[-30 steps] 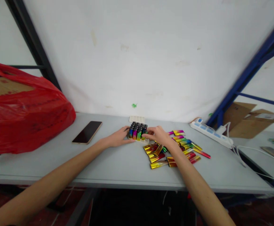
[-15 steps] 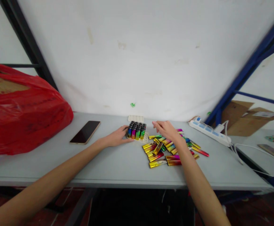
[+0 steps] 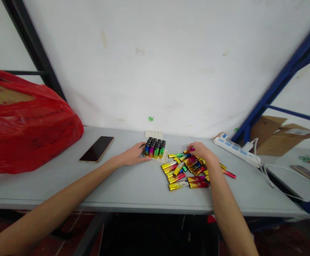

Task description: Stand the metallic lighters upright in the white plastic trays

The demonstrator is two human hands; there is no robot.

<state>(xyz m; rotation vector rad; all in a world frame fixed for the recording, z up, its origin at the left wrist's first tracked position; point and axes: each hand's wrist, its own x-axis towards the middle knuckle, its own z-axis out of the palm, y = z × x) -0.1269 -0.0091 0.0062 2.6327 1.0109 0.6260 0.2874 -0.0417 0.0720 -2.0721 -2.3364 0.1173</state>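
Note:
Shiny multicoloured lighters [image 3: 155,151] stand upright in rows, black tops up, in a pale slotted tray [image 3: 166,156]. My left hand [image 3: 133,154] grips the tray's left end, its thumb along the front and fingers round the back. To the right lies a loose pile of metallic lighters [image 3: 178,169] in yellow, red, green and purple. Over the far side of this pile, my right hand [image 3: 199,150] has its fingertips closed on a reddish lighter [image 3: 189,151]. My right hand and forearm hide part of the pile.
Behind the filled tray, against the wall, lies another pale slotted tray [image 3: 154,134]. A phone [image 3: 97,149] lies on the left, near a bulging red plastic bag [image 3: 32,128]. A white power strip [image 3: 237,149] with cables and a cardboard box [image 3: 285,137] are on the right.
My right hand has moved right, away from the tray to the pile, and now pinches a lighter. My left hand has stayed at the tray.

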